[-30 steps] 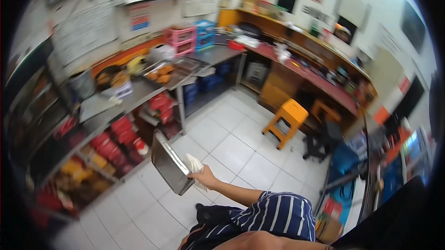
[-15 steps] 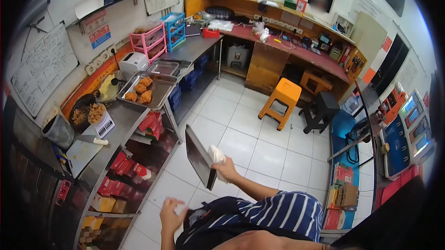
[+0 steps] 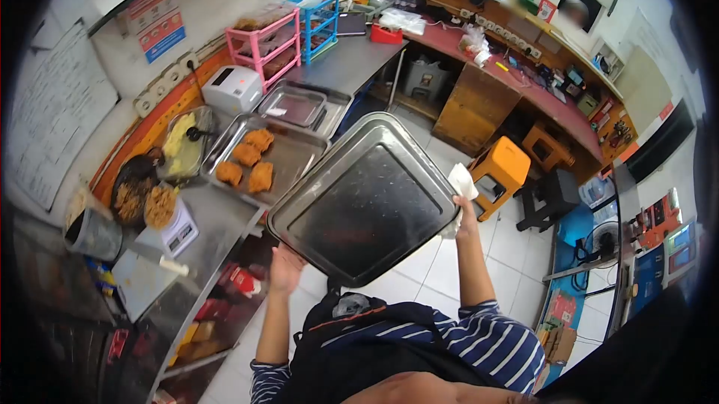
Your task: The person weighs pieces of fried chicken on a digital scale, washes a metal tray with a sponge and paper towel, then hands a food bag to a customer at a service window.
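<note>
A dark rectangular metal baking tray (image 3: 363,205) is held up in front of my body, tilted, its broad face toward me. My right hand (image 3: 466,217) grips its right edge, with a crumpled white cloth (image 3: 460,179) between palm and rim. At the lower left corner, my left hand (image 3: 287,269) is closed on the edge, its fingertips partly hidden by the tray. Just left of it, a steel tray (image 3: 288,161) on the counter carries several pieces of fried chicken (image 3: 247,154).
The steel counter (image 3: 217,213) also holds a digital scale (image 3: 180,232) with a bowl of crumbly brown food (image 3: 160,205), a knife (image 3: 174,265) on a cutting board (image 3: 142,280), and a white printer-like box (image 3: 233,89). An orange stool (image 3: 503,168) and a black stool (image 3: 550,198) stand ahead right.
The baking tray has swung from edge-on to broad face toward me and come up beside the counter. My left hand has risen from free space to the tray's corner. The view has shifted.
</note>
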`<state>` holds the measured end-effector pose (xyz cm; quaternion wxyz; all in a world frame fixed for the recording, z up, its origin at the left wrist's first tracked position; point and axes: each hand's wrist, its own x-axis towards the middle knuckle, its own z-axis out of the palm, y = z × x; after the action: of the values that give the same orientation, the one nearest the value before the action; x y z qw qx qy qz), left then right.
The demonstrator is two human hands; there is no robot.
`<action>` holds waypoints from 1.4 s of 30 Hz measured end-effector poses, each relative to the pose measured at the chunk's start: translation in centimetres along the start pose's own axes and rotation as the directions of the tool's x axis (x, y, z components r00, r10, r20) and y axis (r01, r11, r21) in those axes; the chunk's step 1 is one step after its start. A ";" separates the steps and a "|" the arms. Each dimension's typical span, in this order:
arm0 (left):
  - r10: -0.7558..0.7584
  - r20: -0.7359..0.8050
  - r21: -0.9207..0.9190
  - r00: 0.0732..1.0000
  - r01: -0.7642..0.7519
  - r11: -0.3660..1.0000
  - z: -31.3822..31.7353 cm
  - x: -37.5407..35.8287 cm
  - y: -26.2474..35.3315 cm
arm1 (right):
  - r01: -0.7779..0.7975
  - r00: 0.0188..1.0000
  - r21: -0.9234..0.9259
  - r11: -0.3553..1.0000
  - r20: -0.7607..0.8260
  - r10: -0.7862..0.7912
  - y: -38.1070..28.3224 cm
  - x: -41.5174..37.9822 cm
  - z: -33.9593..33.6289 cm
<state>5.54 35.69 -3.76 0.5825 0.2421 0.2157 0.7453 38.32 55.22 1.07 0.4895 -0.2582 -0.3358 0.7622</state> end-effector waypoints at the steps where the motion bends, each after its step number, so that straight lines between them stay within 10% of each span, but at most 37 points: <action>1: 0.021 -0.120 -0.020 0.993 -0.023 1.000 2.8 2.9 -0.8 | -0.015 0.993 0.054 0.998 -0.117 0.021 0.3 1.7 -1.5; 8: -0.139 -0.235 0.217 0.962 0.191 0.957 9.5 23.0 -10.0 | 0.189 0.577 -0.489 0.852 -0.646 -0.499 -2.1 7.2 -9.9; 10: -0.160 -0.184 0.302 0.970 0.210 0.930 10.8 27.5 -14.5 | -0.358 0.288 -0.844 0.400 -0.508 -0.812 -3.9 8.4 -11.8; 14: -0.257 -0.060 0.360 0.965 0.261 0.896 13.1 36.5 -22.5 | -0.385 -0.001 -0.854 0.351 -0.379 -0.925 -8.0 12.5 -17.6; 17: -0.248 0.162 0.737 0.955 0.050 0.674 17.3 42.3 -26.6 | -0.104 0.135 -0.975 0.197 -0.210 -0.968 -12.5 19.8 -16.0; 20: -0.300 0.404 0.819 0.864 -0.196 0.539 20.5 47.2 -31.4 | 0.031 0.541 -0.968 -0.248 0.225 -0.811 -15.3 28.0 -13.1; 22: -0.278 0.358 0.696 0.892 -0.056 0.716 22.1 50.7 -32.6 | 0.086 0.511 -0.960 -0.265 0.271 -0.816 -17.6 32.4 -11.8; 30: -0.331 0.349 0.754 0.877 -0.053 0.654 24.4 66.5 -40.5 | 0.313 0.482 -0.920 -0.237 0.369 -0.795 -26.3 46.7 -24.2; 33: -0.483 0.215 0.720 0.849 0.196 0.665 26.3 73.5 -42.8 | 0.247 0.425 -0.969 -0.018 0.125 -0.896 -30.3 52.8 -31.3; 42: -0.434 0.428 0.722 0.793 -0.010 0.692 36.6 94.5 -53.7 | -0.138 0.061 -0.964 0.227 -0.237 -0.970 -44.6 65.0 -48.4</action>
<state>49.73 141.30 3.08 0.5716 0.6239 0.3216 0.4249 73.60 140.71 -0.05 0.6221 -0.6816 -0.3754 -0.0868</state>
